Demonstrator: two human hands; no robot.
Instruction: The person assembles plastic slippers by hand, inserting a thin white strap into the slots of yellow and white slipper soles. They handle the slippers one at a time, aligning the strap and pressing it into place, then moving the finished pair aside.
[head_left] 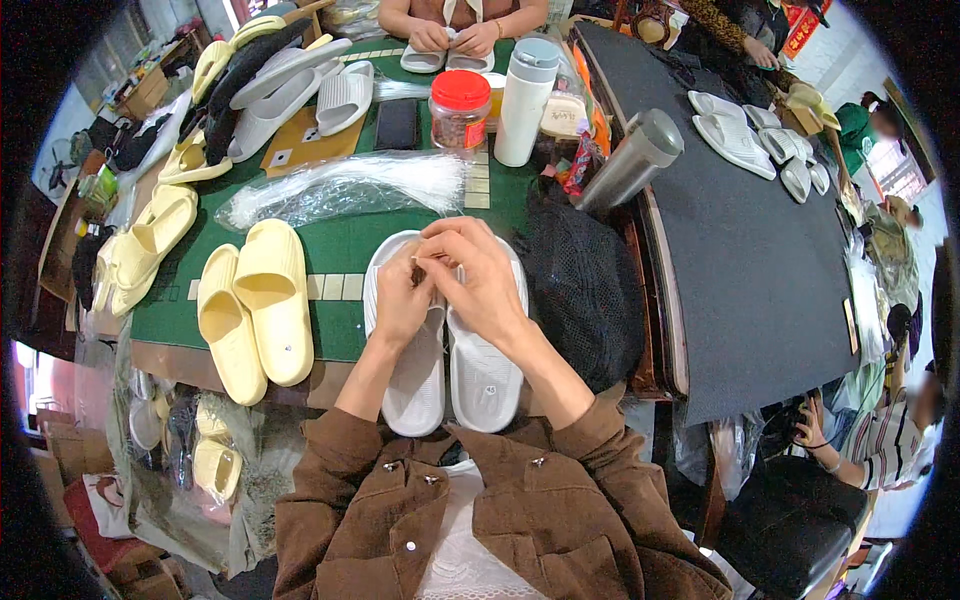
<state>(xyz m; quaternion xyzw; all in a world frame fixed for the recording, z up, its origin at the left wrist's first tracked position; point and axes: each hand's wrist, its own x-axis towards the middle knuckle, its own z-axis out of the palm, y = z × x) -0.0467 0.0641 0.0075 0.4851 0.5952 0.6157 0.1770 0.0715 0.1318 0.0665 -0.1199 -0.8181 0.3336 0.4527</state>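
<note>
A pair of light grey slide slippers (486,385) lies side by side at the near edge of the green table, toes away from me. Over their straps my two hands meet. My left hand (399,293) is closed in a pinch at the left slipper's inner side. Against it, my right hand (478,285) pinches with thumb and forefinger. A tiny whitish bit shows between the fingertips, too small to name. Just beyond lies a clear bag of thin white plastic ties (345,190). A pair of pale yellow slides (272,300) rests to the left.
Behind stand a red-lidded jar (460,112), a white bottle (526,105) and a steel flask (630,160). A black mesh bag (585,290) sits at my right. More slippers (155,235) line the left edge. Across the table, a person's hands (452,40) hold grey slippers. A dark table (750,280) adjoins.
</note>
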